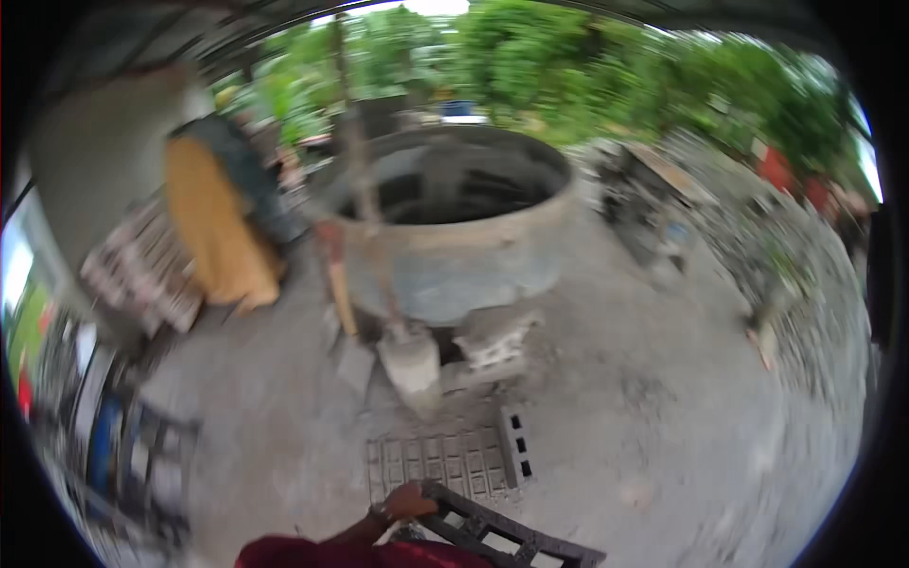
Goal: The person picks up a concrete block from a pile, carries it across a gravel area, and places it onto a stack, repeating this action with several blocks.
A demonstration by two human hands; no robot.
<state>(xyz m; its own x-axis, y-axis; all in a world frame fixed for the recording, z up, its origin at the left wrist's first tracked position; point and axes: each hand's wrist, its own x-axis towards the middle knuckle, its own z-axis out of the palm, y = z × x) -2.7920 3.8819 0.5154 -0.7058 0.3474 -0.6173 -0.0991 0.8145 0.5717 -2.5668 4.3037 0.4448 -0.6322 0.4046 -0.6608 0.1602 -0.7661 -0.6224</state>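
Observation:
My left hand [409, 502] reaches in from the lower edge, its fingers closed on the near-left end of a dark grey frame with rectangular openings [497, 533]. This frame slants down to the right and looks like a block mould, though blur hides its details. My right hand is not in view. Just beyond the frame, a grey hollow concrete block [516, 445] stands on its side, its holes facing right. Beside it on the floor lies a grid of brick-shaped grey pieces or imprints [440, 459].
A large round concrete tank [464, 256] stands ahead, with a shovel [412, 364] and a wooden-handled tool [341, 284] leaning on it. A broken block [492, 341] lies at its foot. Stacked bricks [142, 265] under a yellow cover [218, 218] stand left, rubble [776, 256] right.

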